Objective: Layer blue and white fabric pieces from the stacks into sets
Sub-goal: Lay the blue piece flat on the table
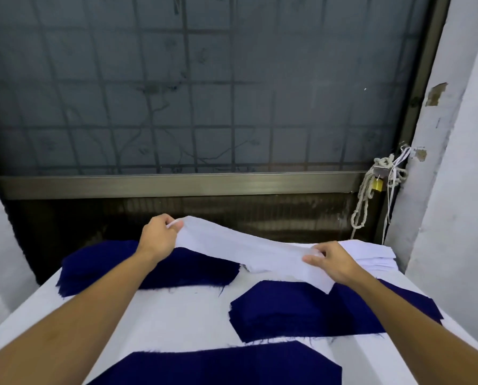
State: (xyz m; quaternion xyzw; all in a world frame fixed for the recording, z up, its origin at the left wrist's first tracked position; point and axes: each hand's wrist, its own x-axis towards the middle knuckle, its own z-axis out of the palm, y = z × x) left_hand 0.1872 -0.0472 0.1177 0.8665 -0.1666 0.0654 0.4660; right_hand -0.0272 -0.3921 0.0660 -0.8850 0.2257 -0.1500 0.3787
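Note:
A white fabric piece (pixel 240 247) hangs stretched above the table between both hands. My left hand (pixel 160 234) pinches its far left corner, lifted over a dark blue stack (pixel 98 266) at the back left. My right hand (pixel 332 259) pinches its right end, just left of the white stack (pixel 376 255) at the back right. A second dark blue stack (pixel 301 309) lies right of centre, partly under my right forearm. Another dark blue piece (pixel 232 366) lies at the near edge.
The white table (pixel 162 320) ends against a window with a metal frame (pixel 176 182) and a grille. A white wall (pixel 454 190) stands close on the right, with a knotted rope and a padlock (pixel 376 184) hanging at the corner.

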